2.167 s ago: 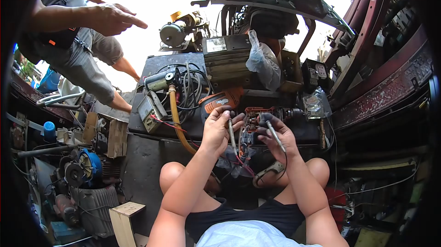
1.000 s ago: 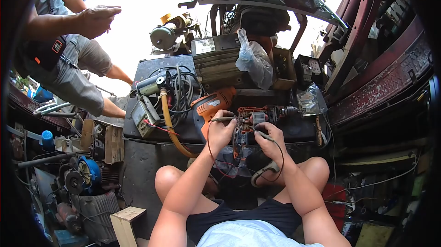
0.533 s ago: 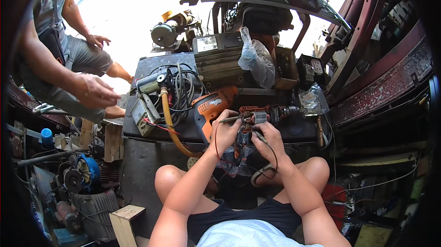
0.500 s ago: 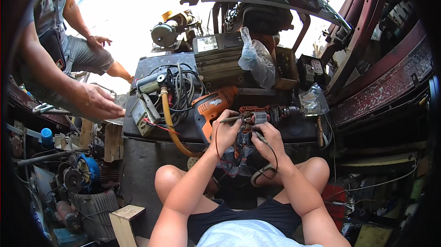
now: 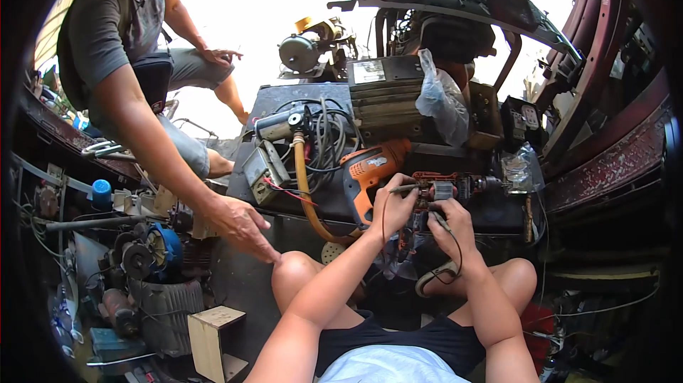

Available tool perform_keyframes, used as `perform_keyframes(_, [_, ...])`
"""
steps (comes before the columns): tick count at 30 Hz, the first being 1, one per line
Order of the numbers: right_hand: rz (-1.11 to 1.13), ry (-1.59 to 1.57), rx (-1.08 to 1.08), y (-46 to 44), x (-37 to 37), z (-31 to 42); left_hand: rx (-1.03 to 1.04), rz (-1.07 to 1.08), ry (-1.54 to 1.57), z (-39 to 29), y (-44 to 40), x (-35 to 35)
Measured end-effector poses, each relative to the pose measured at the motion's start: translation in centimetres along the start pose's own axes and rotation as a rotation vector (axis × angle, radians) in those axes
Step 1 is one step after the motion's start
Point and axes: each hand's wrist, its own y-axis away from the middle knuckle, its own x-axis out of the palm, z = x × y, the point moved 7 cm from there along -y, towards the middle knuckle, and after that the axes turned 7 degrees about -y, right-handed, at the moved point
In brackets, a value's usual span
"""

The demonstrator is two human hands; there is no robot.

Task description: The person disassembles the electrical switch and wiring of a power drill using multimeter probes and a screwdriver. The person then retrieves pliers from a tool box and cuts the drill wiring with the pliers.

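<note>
Left hand (image 5: 403, 201) gripped a first test probe (image 5: 403, 189), held nearly level beside the opened drill (image 5: 466, 187); right hand (image 5: 456, 223) gripped a second test probe (image 5: 442, 221) just below the exposed armature (image 5: 445, 191). Tip contact could not be determined. Opened drill lay at the near edge of the table (image 5: 491, 216), right of an orange drill housing (image 5: 377, 164). A co-worker's hand (image 5: 245, 227), index finger extended, was near the seated person's knee (image 5: 295, 273).
</note>
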Motion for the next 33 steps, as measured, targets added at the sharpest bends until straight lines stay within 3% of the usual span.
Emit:
perform_keyframes(18, [-0.042, -0.018, -0.034, 0.31, -0.04, 0.59, -0.014, 0.001, -0.013, 0.58, 0.03, 0.31])
perform_keyframes(33, [0.047, -0.030, -0.023, 0.34, 0.03, -0.35, -0.041, 0.046, -0.006, -0.01, -0.02, 0.23])
